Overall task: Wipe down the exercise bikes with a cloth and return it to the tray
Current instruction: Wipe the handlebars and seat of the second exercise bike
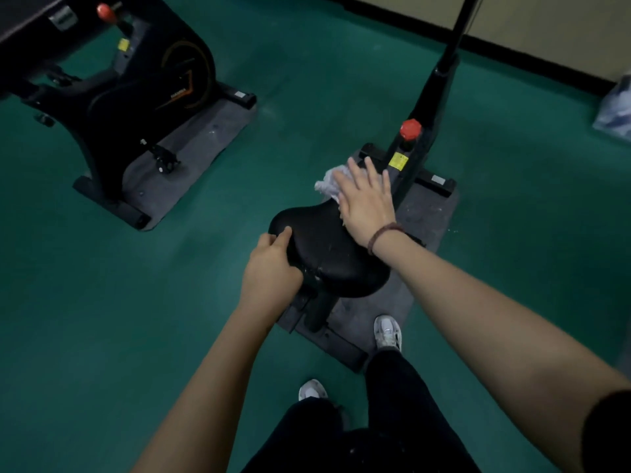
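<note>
Black saddle (327,250) of the nearer exercise bike (415,155) at mid-frame, taken as landmark; left hand (269,264) clamped on the saddle's left rear edge, fingers (283,233) curled over the rim and thumb side pressed against the padding; right hand (367,199) laid flat on the saddle's narrow front end, fingers spread wide, palm pressing down on a white cloth (329,180); cloth bunched and crumpled, sticking out beyond the fingertips on the far-left side of the saddle's nose, partly hidden under the palm; beaded bracelet (384,235) around the right wrist, just over the saddle's right edge; pale streaks and specks visible on the saddle's surface near its rear. Beyond the saddle, red knob (410,128) on the bike's frame, yellow label (398,161) just beneath it, black post rising further away; grey mat (426,213) under the bike, showing to the right of and below the saddle; white shoe (387,332) planted on the mat's near end behind the saddle, second shoe (312,390) on the green floor (102,302) nearer still. Far to the left of the saddle, second exercise bike (143,87) on its own grey mat, well apart.
</note>
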